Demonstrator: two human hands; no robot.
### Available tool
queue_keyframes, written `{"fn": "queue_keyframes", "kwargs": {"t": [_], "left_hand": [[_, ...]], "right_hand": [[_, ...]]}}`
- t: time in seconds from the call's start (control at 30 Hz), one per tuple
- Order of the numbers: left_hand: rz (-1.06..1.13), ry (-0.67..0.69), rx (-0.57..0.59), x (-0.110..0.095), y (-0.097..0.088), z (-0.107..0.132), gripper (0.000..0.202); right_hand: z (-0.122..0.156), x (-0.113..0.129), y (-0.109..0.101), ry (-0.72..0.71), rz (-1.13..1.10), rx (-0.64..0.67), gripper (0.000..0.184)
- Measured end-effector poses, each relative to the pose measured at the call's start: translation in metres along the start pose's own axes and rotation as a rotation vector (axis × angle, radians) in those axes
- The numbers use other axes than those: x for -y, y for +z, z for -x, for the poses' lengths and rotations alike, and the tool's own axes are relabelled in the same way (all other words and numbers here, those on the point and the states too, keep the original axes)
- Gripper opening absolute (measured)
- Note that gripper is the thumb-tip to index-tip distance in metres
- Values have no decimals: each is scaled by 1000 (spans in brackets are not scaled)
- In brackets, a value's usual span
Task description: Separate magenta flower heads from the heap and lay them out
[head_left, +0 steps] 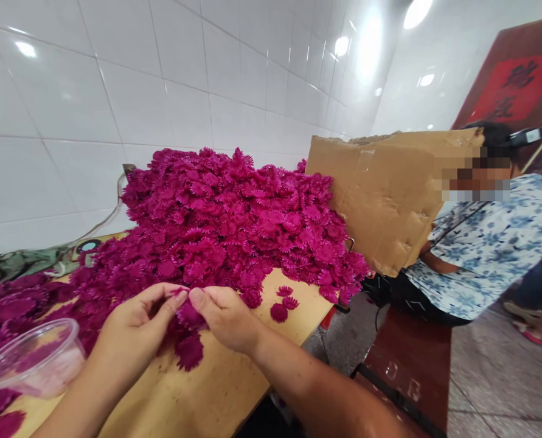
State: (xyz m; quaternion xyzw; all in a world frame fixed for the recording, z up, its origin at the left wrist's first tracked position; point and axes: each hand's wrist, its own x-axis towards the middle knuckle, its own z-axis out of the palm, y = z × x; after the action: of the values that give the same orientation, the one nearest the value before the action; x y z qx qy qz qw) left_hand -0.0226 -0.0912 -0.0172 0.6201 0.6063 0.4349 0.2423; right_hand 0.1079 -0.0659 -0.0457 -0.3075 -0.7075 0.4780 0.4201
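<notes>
My left hand (pixel 148 316) and my right hand (pixel 222 313) meet over the table, thumbs and fingertips pinched close together. Between them is a magenta artificial flower (pixel 188 316), partly hidden by the fingers. Just below my hands more magenta petals (pixel 189 351) show against the wood; I cannot tell whether they hang from the held flower or lie on the table. Behind my hands rises a large heap of magenta artificial flowers (pixel 234 213). To the left of my left forearm stands a clear plastic tub (pixel 33 359) with something pale inside.
The wooden table (pixel 184 401) has loose flowers (pixel 278 312) near its right edge. A cardboard sheet (pixel 380 194) stands upright behind the heap's right end. Beyond it sits a person in a patterned shirt (pixel 499 243). A red-brown bench (pixel 412 359) is at the right. White tiles line the wall.
</notes>
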Motion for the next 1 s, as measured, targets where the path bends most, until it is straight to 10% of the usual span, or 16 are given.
{"fn": "queue_keyframes", "kwargs": {"t": [0.47,0.73,0.9,1.0], "left_hand": [[-440,-173,-455,5,-25,-32,37],[-809,247,-179,18,-20,-21,44],[-717,172,396,18,20,18,29],[-738,234,433,33,36,18,28]], "right_hand": [[8,9,-4,-79,97,63,23],[2,4,-16,39,-115,-106,11],[6,-4,-19,138,-202,-103,10],[11,-7,-22,132,-177,-110,12]]}}
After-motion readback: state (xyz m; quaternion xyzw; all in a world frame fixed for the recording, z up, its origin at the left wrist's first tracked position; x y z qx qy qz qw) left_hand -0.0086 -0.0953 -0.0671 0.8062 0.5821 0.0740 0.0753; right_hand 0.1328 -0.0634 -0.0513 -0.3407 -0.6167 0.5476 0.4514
